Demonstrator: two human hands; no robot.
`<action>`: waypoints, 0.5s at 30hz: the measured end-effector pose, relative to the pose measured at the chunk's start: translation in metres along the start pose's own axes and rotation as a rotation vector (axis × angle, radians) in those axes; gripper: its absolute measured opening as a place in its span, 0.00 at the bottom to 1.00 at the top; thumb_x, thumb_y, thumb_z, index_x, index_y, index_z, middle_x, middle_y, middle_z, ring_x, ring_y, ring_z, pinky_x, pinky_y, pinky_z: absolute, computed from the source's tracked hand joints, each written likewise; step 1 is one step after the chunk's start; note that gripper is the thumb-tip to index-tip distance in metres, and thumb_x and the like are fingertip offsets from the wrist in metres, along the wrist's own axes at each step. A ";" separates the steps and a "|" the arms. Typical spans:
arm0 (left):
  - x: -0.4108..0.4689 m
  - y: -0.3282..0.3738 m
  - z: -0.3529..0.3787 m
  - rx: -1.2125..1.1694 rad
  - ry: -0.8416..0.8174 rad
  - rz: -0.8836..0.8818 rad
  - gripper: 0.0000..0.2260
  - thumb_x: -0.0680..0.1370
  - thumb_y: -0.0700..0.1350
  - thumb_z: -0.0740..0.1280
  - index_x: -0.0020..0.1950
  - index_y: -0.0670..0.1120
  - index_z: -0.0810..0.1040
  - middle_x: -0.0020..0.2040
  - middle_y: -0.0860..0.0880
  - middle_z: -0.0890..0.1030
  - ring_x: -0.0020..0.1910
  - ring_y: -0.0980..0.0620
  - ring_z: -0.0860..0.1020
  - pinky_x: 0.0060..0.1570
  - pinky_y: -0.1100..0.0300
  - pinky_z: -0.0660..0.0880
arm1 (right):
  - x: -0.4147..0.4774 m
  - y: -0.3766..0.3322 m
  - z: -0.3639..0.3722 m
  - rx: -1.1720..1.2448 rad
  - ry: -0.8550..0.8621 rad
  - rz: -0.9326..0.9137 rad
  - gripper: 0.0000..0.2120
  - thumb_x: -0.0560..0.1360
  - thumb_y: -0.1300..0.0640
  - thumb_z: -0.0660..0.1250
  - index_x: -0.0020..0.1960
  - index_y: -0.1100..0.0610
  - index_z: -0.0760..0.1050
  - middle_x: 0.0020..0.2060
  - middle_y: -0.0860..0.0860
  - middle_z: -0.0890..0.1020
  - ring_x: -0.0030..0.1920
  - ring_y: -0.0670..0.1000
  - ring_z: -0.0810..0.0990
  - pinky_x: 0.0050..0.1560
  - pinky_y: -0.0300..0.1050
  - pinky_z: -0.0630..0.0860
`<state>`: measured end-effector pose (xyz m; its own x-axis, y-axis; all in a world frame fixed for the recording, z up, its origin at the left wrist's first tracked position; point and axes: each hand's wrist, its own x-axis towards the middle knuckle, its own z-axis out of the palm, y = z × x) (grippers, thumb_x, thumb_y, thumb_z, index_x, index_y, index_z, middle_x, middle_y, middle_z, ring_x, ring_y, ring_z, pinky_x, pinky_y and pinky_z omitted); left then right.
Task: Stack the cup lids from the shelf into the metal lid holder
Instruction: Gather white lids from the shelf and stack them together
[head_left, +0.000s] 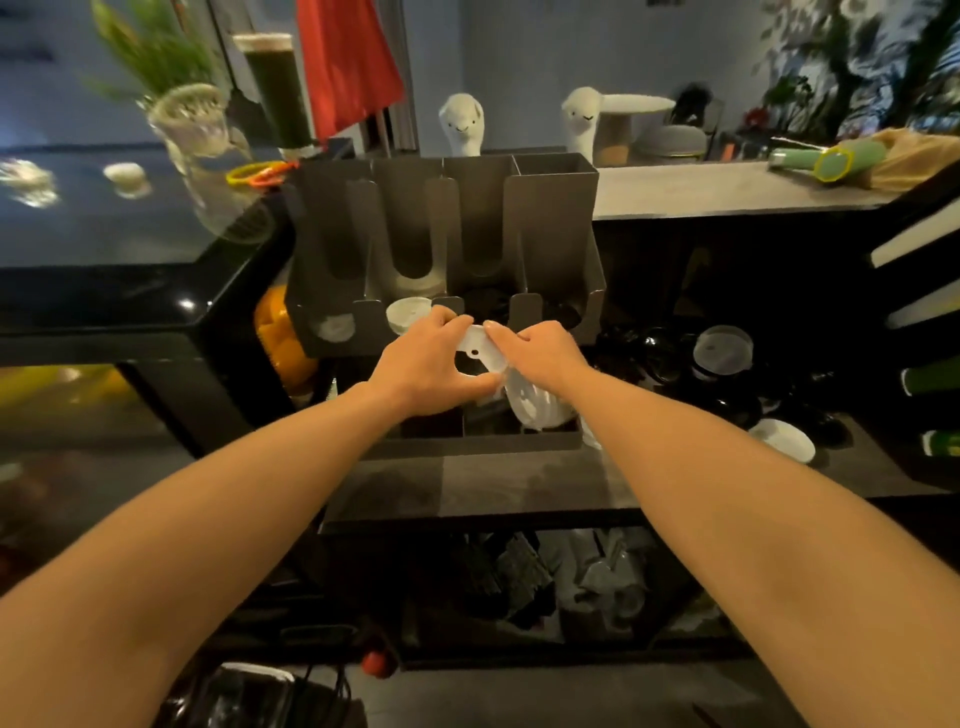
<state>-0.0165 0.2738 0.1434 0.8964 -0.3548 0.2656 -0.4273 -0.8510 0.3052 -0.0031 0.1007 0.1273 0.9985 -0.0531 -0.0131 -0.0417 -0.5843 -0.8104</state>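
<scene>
left hand (428, 364) pinches white lid (480, 349) | right hand (540, 353) grips same lid | before lid holder (447, 244), shelf (519, 483) front edge

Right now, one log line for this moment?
left hand: holds white lid | right hand: pinches it | lid holder: just behind

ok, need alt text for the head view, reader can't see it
A person's left hand and right hand grip a white cup lid in front of a dark metal lid holder on a shelf. The holder's front slots hold white lids and black lids; loose lids lie on the shelf to the right.
</scene>
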 end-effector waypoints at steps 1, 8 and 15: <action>-0.002 -0.006 -0.005 -0.002 0.026 -0.001 0.35 0.72 0.65 0.71 0.74 0.48 0.69 0.70 0.50 0.71 0.66 0.49 0.73 0.61 0.52 0.76 | 0.001 -0.007 0.004 0.006 -0.008 -0.025 0.27 0.79 0.36 0.60 0.31 0.55 0.70 0.26 0.49 0.71 0.29 0.47 0.70 0.34 0.42 0.67; -0.003 -0.040 -0.036 0.073 0.181 -0.043 0.34 0.72 0.65 0.71 0.72 0.48 0.72 0.67 0.49 0.74 0.61 0.49 0.76 0.56 0.54 0.76 | 0.013 -0.045 0.022 -0.039 -0.043 -0.262 0.17 0.84 0.47 0.54 0.70 0.50 0.69 0.59 0.50 0.78 0.56 0.50 0.76 0.52 0.46 0.74; 0.019 -0.062 -0.052 0.060 0.281 -0.193 0.30 0.73 0.60 0.72 0.70 0.46 0.74 0.67 0.47 0.75 0.61 0.47 0.76 0.54 0.55 0.74 | 0.028 -0.067 0.030 -0.308 -0.132 -0.403 0.23 0.84 0.55 0.54 0.78 0.46 0.57 0.53 0.53 0.80 0.44 0.51 0.80 0.46 0.49 0.80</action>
<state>0.0208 0.3397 0.1770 0.8892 -0.0718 0.4519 -0.2377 -0.9163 0.3223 0.0284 0.1625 0.1638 0.9325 0.3162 0.1744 0.3583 -0.7496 -0.5566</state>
